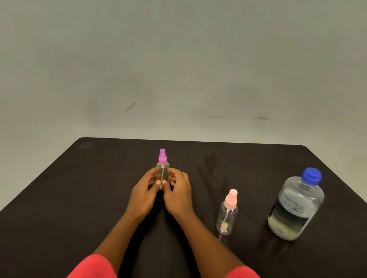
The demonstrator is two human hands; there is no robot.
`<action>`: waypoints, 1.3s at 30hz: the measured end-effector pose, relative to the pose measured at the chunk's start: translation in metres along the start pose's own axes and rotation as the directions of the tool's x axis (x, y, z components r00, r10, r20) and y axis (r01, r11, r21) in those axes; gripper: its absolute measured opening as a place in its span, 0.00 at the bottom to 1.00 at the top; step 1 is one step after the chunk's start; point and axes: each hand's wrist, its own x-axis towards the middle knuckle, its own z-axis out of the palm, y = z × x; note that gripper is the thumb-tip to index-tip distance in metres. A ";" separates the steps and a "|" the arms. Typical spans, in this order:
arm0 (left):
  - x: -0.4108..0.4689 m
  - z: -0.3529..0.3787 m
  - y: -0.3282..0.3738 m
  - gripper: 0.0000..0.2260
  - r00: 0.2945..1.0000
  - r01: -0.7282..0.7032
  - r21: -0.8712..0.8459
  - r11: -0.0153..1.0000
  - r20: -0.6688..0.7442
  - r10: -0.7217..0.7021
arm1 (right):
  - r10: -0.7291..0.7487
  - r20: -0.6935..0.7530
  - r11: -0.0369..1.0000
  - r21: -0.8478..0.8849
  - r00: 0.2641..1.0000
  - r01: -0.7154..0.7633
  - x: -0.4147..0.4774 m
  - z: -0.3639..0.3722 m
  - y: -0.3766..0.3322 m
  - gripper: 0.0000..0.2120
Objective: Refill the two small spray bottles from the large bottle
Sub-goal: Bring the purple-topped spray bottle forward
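Bare grey-green wall (pixel 185 61) fills everything behind, and in front of it a broad black matte surface (pixel 62 194) carries the lot. A person's two forearms reach in from coral-red knitted sleeves (pixel 93 273). Well off to the right stands the large clear plastic bottle with a blue screw cap (pixel 295 206), upright, capped and roughly a third full of pale liquid. Near the middle, the left grip (pixel 146 188) and right grip (pixel 179 192) close together from either side, fingers and thumbs curled round the small clear spray bottle with a purple pump top (pixel 162 168), which stands upright with its top on. The small clear spray bottle with a pink pump top (pixel 227 213) stands untouched between the hands and the big bottle, and looks empty. From where I stand the trouble lies ahead: the small necks look narrow against that wide mouth, so a hasty pour would likely slop over, and a light, empty bottle left unsteadied could tip. The purple-topped bottle's base is hidden behind the thumbs, so its fill level is hard to read, though it looks yellowish. The big bottle's label is blurred, the sleeves are cut off at the bottom edge, and faint streaks on the surface could be wet or just scuffs.
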 end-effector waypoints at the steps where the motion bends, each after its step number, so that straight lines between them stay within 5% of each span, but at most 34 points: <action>1: -0.005 0.000 0.001 0.16 1.000 0.005 0.001 1.000 -0.001 -0.005 | -0.003 0.006 1.000 0.008 1.000 0.003 -0.004 -0.002 0.000 0.14; 39: -0.101 -0.004 0.034 0.18 0.999 -0.009 -0.027 1.000 0.035 0.010 | 0.036 0.096 0.988 0.143 0.995 -0.049 -0.103 -0.054 -0.006 0.18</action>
